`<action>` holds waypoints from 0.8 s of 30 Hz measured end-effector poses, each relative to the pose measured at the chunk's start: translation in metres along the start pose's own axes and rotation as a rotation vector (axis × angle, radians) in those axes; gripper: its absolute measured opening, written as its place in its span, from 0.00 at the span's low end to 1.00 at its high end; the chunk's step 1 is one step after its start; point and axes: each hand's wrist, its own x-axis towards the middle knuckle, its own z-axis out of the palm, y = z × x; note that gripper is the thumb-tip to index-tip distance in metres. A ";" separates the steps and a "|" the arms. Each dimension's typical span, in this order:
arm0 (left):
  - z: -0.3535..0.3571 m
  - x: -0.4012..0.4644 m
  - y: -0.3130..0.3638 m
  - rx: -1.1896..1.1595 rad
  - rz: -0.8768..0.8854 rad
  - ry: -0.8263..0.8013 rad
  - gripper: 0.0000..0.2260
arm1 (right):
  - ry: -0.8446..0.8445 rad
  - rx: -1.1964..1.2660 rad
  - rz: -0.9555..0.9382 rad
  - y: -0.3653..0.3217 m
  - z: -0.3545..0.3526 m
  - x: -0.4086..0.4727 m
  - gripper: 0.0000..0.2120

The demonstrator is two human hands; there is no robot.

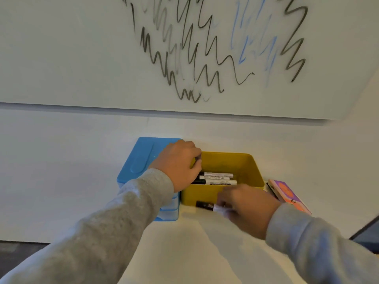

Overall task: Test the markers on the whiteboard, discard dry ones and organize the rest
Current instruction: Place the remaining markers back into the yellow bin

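A yellow box [246, 167] stands on the white table against the wall, with several white markers with black caps [219, 179] lying in it. My left hand [178, 165] reaches over the box's left rim, fingers curled down inside; what they hold is hidden. In front of the box my right hand [246, 208], blurred, grips a white marker with a black cap [205, 205] lying sideways. The whiteboard [82, 48] above carries black, grey and blue zigzag scribbles.
A blue box with its lid on [141, 158] sits to the left of the yellow one, touching it. An orange and pink eraser [287, 193] lies to the right beside a dark marker. A dark object shows at the right edge [367, 234].
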 end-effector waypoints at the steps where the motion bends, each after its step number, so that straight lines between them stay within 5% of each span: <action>1: 0.000 0.000 -0.002 -0.010 -0.015 0.009 0.09 | 0.047 0.020 0.009 0.003 -0.012 0.000 0.04; 8: 0.000 -0.001 -0.002 -0.019 -0.053 0.004 0.09 | 0.191 0.139 0.127 0.037 -0.051 0.040 0.03; 16: 0.002 0.000 -0.003 -0.024 -0.095 0.001 0.08 | -0.190 0.168 0.235 0.032 -0.018 0.108 0.04; 24: 0.003 0.000 -0.006 -0.029 -0.082 0.008 0.08 | -0.095 -0.017 0.512 0.043 -0.018 0.101 0.11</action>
